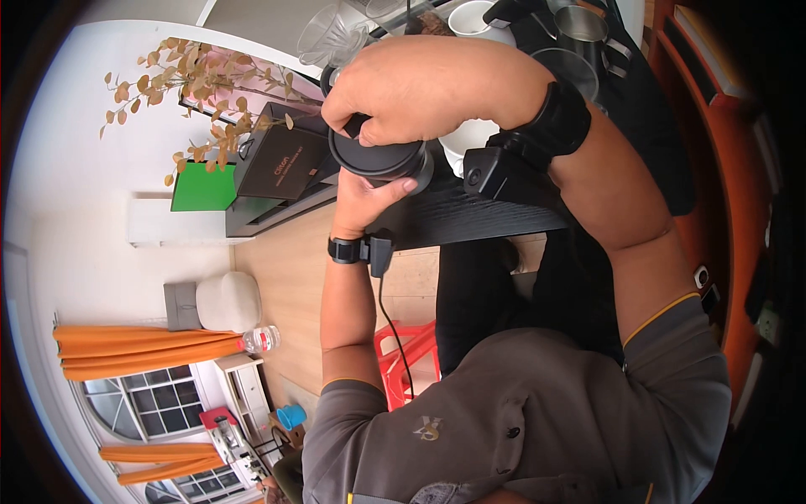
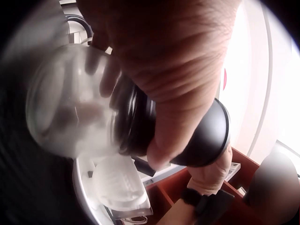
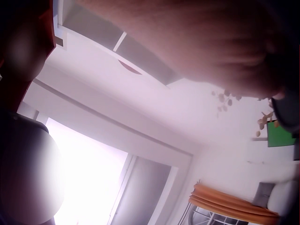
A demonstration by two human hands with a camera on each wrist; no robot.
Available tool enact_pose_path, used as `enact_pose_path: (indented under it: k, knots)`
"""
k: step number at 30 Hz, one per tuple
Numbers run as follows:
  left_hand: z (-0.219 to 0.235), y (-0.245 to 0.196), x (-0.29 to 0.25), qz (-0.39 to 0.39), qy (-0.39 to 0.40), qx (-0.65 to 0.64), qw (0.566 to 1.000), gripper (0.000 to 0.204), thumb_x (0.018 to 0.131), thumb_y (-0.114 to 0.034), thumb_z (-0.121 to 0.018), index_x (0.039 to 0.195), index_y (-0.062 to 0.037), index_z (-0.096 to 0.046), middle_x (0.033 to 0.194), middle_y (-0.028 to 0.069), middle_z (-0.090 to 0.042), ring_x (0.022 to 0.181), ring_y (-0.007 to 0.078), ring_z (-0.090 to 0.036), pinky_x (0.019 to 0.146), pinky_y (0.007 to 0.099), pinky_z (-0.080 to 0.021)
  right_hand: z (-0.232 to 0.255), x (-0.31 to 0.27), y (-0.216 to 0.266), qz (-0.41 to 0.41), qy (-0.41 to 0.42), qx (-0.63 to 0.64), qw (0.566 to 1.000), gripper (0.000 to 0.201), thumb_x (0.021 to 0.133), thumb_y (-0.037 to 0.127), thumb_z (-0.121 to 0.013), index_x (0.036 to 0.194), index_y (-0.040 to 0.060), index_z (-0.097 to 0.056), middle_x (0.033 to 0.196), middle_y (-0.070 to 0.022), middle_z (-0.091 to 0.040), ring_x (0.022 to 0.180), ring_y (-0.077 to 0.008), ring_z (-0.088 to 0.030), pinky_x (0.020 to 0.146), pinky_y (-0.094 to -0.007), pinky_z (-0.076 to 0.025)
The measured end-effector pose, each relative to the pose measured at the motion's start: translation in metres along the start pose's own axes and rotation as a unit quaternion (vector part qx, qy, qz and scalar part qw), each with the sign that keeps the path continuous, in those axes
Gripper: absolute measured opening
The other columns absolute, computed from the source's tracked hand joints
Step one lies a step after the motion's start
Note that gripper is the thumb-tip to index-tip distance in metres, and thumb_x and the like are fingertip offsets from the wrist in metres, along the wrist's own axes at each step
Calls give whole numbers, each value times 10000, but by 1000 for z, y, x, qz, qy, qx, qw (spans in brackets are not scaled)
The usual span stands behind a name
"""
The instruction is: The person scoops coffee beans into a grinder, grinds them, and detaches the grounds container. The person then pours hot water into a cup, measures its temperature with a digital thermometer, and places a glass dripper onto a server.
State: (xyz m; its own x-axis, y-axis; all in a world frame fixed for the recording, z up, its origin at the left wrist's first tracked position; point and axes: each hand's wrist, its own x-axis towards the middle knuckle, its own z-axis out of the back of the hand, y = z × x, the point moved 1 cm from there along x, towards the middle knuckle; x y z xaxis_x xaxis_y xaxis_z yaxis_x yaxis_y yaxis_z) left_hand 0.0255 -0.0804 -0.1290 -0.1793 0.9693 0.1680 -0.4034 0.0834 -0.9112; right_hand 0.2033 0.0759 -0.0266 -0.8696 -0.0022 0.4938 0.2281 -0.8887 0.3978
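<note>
Left fingers [image 2: 168,145] wrap the jar [image 2: 70,108], right fingers [image 1: 337,107] grip its lid [image 1: 375,158]

Left hand [image 1: 365,200] curled, right hand [image 1: 411,91] arched, close together

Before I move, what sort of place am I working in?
Probably a coffee-making corner in a home or small office, though I can't tell which. A ribbed glass cone, a white cup and a metal mug suggest coffee; orange curtains give it a homely look.

jar [image 2: 65,108] partly hidden by left hand [image 2: 171,65], black lid [image 1: 380,158] by right hand [image 1: 411,88], smaller print on dark box [image 1: 282,160] illegible
</note>
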Motion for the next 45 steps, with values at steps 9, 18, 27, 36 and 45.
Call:
enact_pose_path:
  k: [9, 18, 27, 36, 45]
  knots:
    - [11, 8, 11, -15, 55, 32, 998, 852, 634, -212, -967, 1341, 3, -542, 1241, 84, -641, 1137, 200, -612, 1002, 363, -490, -4, 1, -4, -27, 17, 19, 999, 189, 814, 151, -627, 928, 17, -698, 815, -161, -694, 779, -345, -679, 713, -429, -531]
    - [-7, 4, 8, -26, -1, 65, 998, 679, 689, -107, -910, 1267, 43, -586, 1166, 104, -689, 1065, 200, -653, 968, 340, -500, -6, 10, -6, -37, -1, -44, 998, 238, 850, 200, -613, 855, -23, -695, 774, -198, -675, 729, -368, -677, 693, -442, -544]
    - [-42, 6, -6, -117, -190, 157, 962, 551, 780, -106, -868, 1229, 42, -584, 1150, 139, -701, 1067, 209, -652, 968, 340, -489, -5, 4, -1, -95, -29, -72, 992, 225, 849, 190, -634, 874, -26, -692, 778, -201, -678, 740, -384, -681, 689, -457, -543]
    - [13, 11, 1, 13, 67, 5, 998, 841, 669, -187, -961, 1361, 13, -528, 1307, 102, -602, 1191, 211, -578, 1024, 359, -476, -1, 2, 1, -17, 50, 30, 998, 226, 843, 193, -649, 950, 5, -713, 859, -180, -697, 814, -345, -681, 744, -430, -539]
    - [7, 17, 11, -8, 58, -42, 997, 795, 689, -141, -917, 1364, 22, -529, 1308, 112, -621, 1184, 216, -596, 1026, 356, -474, 0, 5, 0, -33, 49, 52, 997, 267, 861, 229, -633, 924, -16, -719, 845, -191, -696, 815, -352, -681, 749, -429, -540]
